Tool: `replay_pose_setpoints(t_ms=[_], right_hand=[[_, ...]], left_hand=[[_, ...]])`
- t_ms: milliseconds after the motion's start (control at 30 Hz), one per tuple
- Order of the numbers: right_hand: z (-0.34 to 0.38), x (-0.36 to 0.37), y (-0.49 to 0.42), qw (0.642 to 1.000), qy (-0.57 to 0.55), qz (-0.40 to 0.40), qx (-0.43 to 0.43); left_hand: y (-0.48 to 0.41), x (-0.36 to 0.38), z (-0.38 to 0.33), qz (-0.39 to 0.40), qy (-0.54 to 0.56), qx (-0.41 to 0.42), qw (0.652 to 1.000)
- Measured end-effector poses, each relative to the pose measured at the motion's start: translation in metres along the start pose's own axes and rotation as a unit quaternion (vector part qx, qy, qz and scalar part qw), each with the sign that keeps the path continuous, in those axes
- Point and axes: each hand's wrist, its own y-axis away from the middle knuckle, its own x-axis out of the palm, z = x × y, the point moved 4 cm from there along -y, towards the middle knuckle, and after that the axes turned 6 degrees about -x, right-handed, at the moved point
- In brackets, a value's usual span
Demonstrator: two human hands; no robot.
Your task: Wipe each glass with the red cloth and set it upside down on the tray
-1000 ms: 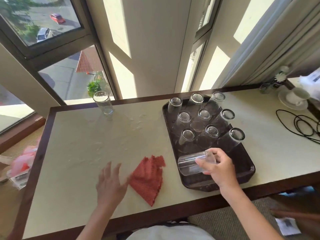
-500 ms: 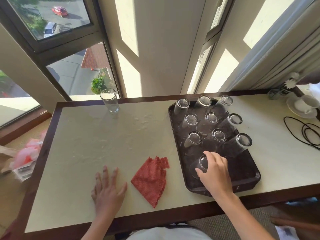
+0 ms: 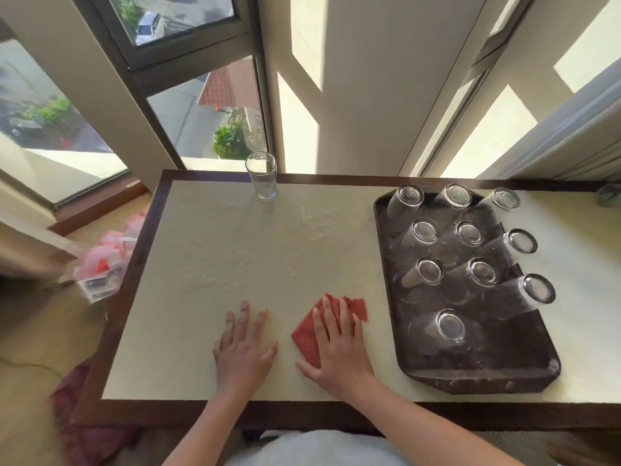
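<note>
The last upright glass (image 3: 261, 175) is seen beyond the red cloth (image 3: 311, 334), nearer the flat, empty left hand (image 3: 244, 353); the right hand (image 3: 337, 348) is spread, pressing the cloth.

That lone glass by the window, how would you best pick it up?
Judging by its pose, grip the upright glass around its straight side wall, mid-height, reaching from the near side with the free left hand. Its mouth faces up and nothing stands beside it.
</note>
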Motion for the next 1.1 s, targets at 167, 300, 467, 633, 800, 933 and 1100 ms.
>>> replay_pose_setpoints(t_ms=[167,300,467,633,800,933,1100], right_hand=[[-0.002,0.011,-0.008,0.999,0.002,-0.041,-0.007],[-0.007,0.005,-0.022,0.992,-0.042,-0.116,-0.02],[-0.036,-0.037,-0.048,0.871,-0.434,-0.068,0.22],[-0.059,-0.083,-0.09,0.616,-0.729,-0.056,0.294],[-0.059,-0.122,-0.116,0.468,-0.832,-0.057,0.293],[-0.059,-0.129,-0.127,0.4,-0.868,-0.05,0.29],[-0.056,-0.124,-0.128,0.342,-0.896,-0.039,0.279]], left_hand=[[0.0,-0.003,0.003,-0.005,0.023,0.01,1.0],[0.002,-0.007,0.003,-0.024,0.06,0.006,0.998],[-0.015,-0.031,-0.002,-0.042,0.163,-0.049,0.985],[-0.081,-0.084,-0.022,-0.094,0.359,-0.052,0.927],[-0.169,-0.14,-0.059,-0.102,0.451,-0.064,0.884],[-0.229,-0.159,-0.079,-0.086,0.482,-0.033,0.871],[-0.264,-0.155,-0.096,-0.09,0.466,0.013,0.88]])
